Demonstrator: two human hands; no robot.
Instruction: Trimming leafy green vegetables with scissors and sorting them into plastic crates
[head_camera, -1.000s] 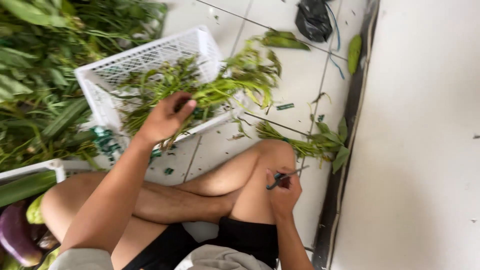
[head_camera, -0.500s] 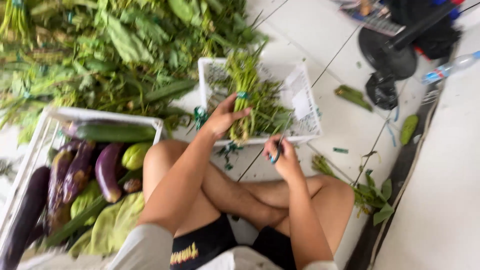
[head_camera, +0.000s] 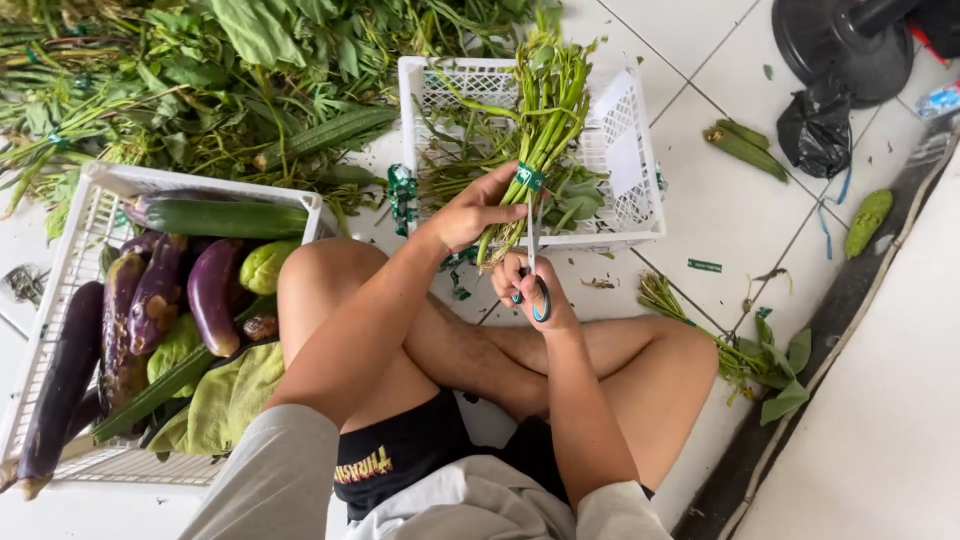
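My left hand (head_camera: 472, 212) grips a bundle of long green stems (head_camera: 545, 110) just below its green band (head_camera: 528, 177), holding it over a white plastic crate (head_camera: 638, 160). My right hand (head_camera: 532, 290) holds a pair of scissors (head_camera: 532, 262) with blue-black handles, the blades pointing up at the band. Both hands are above my crossed bare legs on the tiled floor.
A second white crate (head_camera: 95, 215) at left holds purple eggplants (head_camera: 212, 295), a cucumber (head_camera: 228, 217) and other green vegetables. A heap of leafy greens (head_camera: 220, 80) lies behind. Loose green pods (head_camera: 742, 146), a black bag (head_camera: 815, 125) and trimmed stems (head_camera: 752, 350) lie at right.
The view has swung left and steadied. My left hand has lifted the bundle out of the crate, and my right hand has brought the scissors up to the band.
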